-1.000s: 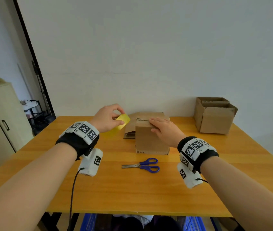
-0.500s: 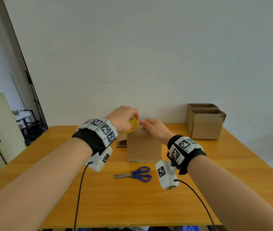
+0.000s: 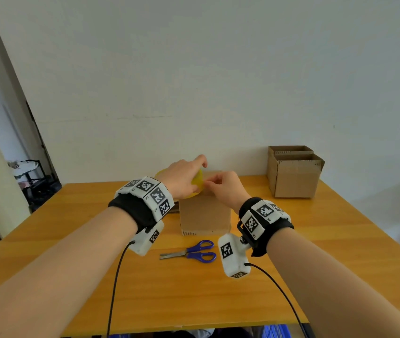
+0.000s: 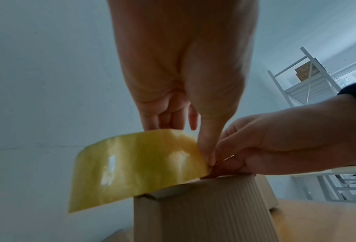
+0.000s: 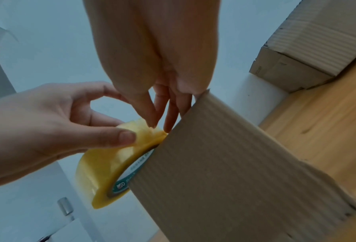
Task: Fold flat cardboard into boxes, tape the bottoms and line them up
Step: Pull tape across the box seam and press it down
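Both my forearms reach forward, wrists raised. My left hand (image 3: 181, 178) curls, thumb and fingers clamped round what it holds; my right hand (image 3: 225, 189) pinches with thumb and fingertips (image 5: 152, 121), touching the left.

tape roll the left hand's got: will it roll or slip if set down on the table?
Probably rolls if set on its rim: the tape roll is a round hoop. Laid flat, it should stay put. The glossy yellow outer wrap looks slick, yet the left hand holds it with thumb and fingers alone, so it is likely light.
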`<control>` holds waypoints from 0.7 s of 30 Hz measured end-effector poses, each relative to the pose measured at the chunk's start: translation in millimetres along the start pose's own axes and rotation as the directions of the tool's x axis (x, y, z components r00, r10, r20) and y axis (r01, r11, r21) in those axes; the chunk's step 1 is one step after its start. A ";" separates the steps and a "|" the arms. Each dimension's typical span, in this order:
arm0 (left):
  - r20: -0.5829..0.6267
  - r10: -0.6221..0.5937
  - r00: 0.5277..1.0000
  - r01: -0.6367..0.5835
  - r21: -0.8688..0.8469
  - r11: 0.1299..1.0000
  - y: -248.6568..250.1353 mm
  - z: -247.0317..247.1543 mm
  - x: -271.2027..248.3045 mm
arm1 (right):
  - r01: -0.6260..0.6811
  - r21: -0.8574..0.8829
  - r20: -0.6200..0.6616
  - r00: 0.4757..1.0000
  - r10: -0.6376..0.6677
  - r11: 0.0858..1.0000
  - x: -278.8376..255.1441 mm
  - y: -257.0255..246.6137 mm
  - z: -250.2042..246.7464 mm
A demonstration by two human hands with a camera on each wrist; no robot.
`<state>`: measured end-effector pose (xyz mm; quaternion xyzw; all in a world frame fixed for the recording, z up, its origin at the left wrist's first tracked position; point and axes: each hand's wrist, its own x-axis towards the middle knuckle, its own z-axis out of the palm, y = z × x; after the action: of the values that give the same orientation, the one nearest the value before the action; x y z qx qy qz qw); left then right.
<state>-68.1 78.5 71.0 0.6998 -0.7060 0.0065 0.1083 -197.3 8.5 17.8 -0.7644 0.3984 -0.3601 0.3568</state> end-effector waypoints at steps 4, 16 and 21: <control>-0.044 0.023 0.999 -0.027 -0.099 0.995 -3.4 4.4 -4.8 | 0.006 -0.011 -0.006 1.000 -0.006 1.000 -1.3 1.3 -4.3; -0.101 0.032 0.994 -0.030 0.020 0.999 -34.4 17.8 -25.5 | -0.041 0.049 -0.018 0.999 0.042 0.998 1.4 4.1 -5.6; -0.159 0.103 0.982 -0.111 -0.039 0.993 -34.5 15.6 -26.8 | -0.082 0.160 -0.032 0.996 0.088 0.984 4.8 6.9 -8.5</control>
<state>-36.2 101.7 46.5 0.6555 -0.7318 0.0502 0.1796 -204.8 -0.8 17.5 -0.7090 0.4076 -0.3898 0.4235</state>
